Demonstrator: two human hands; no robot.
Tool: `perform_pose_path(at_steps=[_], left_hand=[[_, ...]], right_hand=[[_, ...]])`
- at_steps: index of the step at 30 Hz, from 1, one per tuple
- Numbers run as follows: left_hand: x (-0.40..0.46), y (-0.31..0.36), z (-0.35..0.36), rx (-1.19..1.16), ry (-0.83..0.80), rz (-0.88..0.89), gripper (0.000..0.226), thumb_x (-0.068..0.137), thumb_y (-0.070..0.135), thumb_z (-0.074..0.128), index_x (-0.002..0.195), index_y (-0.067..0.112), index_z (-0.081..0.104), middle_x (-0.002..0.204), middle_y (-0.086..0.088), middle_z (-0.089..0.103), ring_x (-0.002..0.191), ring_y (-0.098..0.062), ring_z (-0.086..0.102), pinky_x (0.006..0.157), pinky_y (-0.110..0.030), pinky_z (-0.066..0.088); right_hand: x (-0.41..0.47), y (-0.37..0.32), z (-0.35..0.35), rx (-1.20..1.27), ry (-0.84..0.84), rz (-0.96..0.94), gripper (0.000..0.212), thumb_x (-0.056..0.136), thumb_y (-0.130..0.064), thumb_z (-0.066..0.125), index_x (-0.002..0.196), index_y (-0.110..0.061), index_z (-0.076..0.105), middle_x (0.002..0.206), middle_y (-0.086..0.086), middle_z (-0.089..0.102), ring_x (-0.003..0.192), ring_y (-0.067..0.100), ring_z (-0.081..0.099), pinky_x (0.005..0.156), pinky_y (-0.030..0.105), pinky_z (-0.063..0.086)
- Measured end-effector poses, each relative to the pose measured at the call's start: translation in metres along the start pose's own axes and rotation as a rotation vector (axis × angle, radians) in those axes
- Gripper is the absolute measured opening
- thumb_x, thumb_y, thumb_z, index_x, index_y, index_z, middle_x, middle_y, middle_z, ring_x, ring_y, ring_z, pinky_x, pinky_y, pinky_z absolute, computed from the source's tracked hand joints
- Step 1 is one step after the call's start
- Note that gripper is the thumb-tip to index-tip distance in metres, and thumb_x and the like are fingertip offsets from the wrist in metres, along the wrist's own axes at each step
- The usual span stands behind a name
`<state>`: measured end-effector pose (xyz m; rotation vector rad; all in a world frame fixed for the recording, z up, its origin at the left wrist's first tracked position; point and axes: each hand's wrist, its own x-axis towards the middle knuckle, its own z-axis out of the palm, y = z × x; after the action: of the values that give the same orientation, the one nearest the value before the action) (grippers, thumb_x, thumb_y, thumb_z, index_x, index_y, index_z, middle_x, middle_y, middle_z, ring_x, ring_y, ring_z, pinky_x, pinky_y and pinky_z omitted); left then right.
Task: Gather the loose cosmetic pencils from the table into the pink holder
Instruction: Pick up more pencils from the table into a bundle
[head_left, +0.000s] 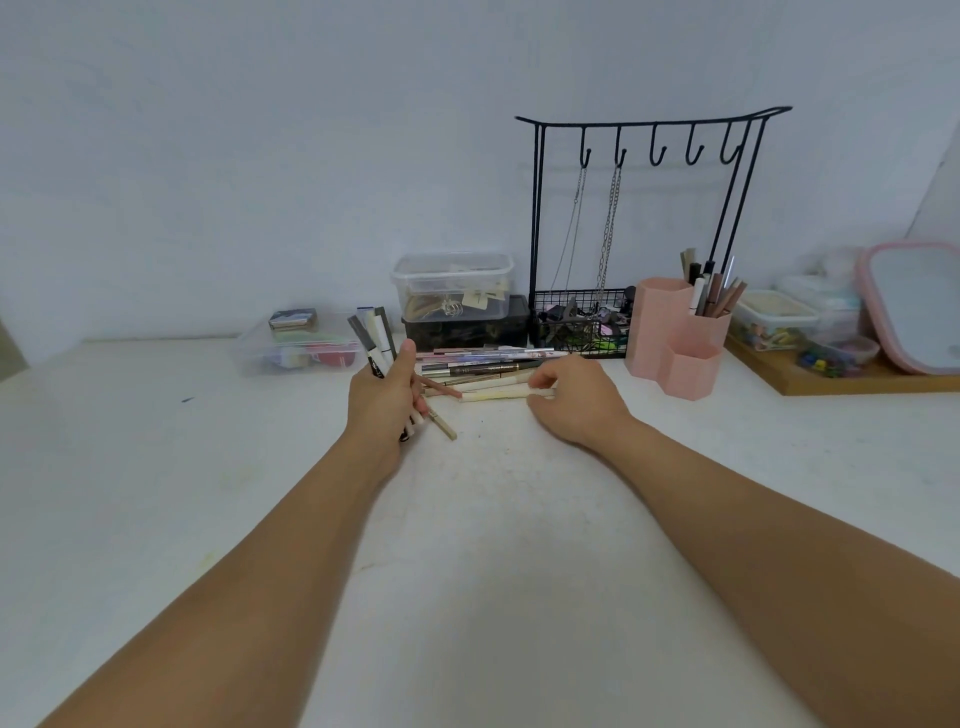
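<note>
The loose cosmetic pencils (485, 371) lie in a low heap on the white table (156, 493), mostly side by side and pointing left to right: slim sticks in cream, brown, dark grey and pale pink, some with printed barrels. They sit just in front of the dark box (467, 325) and to the left of the pink holder (675, 338). The person's left hand (387, 402) is closed round a bundle of pencils (374, 338), thumb pressed along them, their black and white ends fanning upward and a few tips poking out below the fist. The right hand (576, 400) rests on the near edge of the heap, fingers curled and pinching the end of a cream pencil (493, 396).

The pink holder is made of hexagonal cups; the back right cup already carries several upright pencils (714, 291), the tall left cup and the low front cup show nothing. A clear tub (452, 286) stacked on the dark box holds pale tagged items, a black wire rack (644, 228) has chains (608, 228) on its hooks and clutter in its basket, and a flat clear tray (298, 345) at left holds colourful sponges
</note>
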<state>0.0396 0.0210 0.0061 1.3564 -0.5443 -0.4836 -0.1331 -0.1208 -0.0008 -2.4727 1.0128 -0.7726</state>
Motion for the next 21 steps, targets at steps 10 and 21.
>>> perform_pose_path(at_steps=[10, 21], left_hand=[[-0.002, -0.002, -0.002, 0.072, -0.105, 0.069, 0.047, 0.091, 0.05, 0.07, 0.06, 0.017, 0.059, 0.053, -0.007, 0.065, 0.057, -0.023, 0.066, 0.058, -0.038, 0.044], [-0.008, 0.0, 0.002, -0.005, -0.157, 0.096, 0.055, 0.076, 0.06, 0.076, 0.049, 0.017, 0.055, 0.045, -0.002, 0.05, 0.042, -0.015, 0.053, 0.049, -0.026, 0.048]], right_hand=[[0.002, 0.0, 0.006, 0.099, 0.101, -0.009, 0.006, 0.093, -0.018, 0.067, 0.09, -0.017, 0.073, 0.088, 0.0, 0.07, 0.081, 0.018, 0.062, 0.066, 0.028, 0.047], [-0.018, -0.066, 0.008, 0.836, 0.006, -0.015, 0.006, 0.092, -0.008, 0.07, 0.096, -0.004, 0.072, 0.071, 0.006, 0.065, 0.058, 0.011, 0.058, 0.056, 0.024, 0.053]])
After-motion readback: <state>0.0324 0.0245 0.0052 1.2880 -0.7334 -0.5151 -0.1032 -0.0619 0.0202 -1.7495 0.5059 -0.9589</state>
